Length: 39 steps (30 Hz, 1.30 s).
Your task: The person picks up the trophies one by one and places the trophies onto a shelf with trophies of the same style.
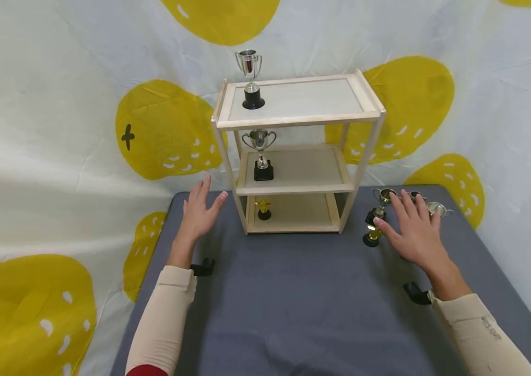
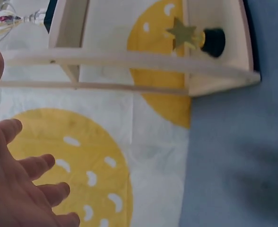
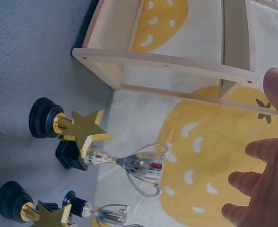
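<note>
My left hand is held in the air by the left side of a wooden three-tier shelf, fingers spread, holding nothing. My right hand hovers with fingers extended over the trophies at the right, partly hiding them in the head view. A silver cup trophy stands on the top tier, another silver cup trophy on the middle one, and a small gold star trophy on the bottom. Right of the shelf stand a gold star trophy, a silver cup trophy and several others.
The light wooden shelf stands at the back of a grey-covered table. Behind it hangs a white cloth with yellow fruit shapes. Black camera mounts stick out from both wrists.
</note>
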Tool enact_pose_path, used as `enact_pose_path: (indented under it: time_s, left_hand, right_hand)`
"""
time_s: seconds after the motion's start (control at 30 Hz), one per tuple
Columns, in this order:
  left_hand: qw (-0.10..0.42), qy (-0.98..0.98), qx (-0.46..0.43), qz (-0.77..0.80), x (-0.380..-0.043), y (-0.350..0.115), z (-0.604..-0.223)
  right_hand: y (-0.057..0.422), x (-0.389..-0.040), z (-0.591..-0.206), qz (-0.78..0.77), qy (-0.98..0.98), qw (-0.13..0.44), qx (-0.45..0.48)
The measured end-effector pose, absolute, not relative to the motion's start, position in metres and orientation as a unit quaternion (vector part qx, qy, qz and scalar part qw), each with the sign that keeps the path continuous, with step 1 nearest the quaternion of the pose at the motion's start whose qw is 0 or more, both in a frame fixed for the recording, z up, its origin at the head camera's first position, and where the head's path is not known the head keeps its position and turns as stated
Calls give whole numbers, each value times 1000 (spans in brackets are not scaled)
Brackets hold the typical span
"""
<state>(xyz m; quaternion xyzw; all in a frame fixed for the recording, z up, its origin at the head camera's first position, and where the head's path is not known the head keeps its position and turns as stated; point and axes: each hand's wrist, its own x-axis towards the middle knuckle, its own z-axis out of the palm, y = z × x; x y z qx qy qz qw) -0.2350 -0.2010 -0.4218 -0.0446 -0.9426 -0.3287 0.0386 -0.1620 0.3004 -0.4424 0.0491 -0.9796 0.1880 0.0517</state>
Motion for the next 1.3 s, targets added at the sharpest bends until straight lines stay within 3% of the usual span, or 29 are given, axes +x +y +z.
enact_pose_path:
  time_s: [0.7,0.83,1.3]
  left_hand:
    - [17,-824,-81,-561,-240,-173,-428]
    - [15,-798,-92,-595,-231,-165,-413]
    - [67,-774,-98,-622,-226,-157,-406]
  right_hand:
    - [306,-152,-469,200,-977,58,49]
    - [309,-153,-473,196,-977,64,48]
    - [313,-150,-484,191,-980,43,32]
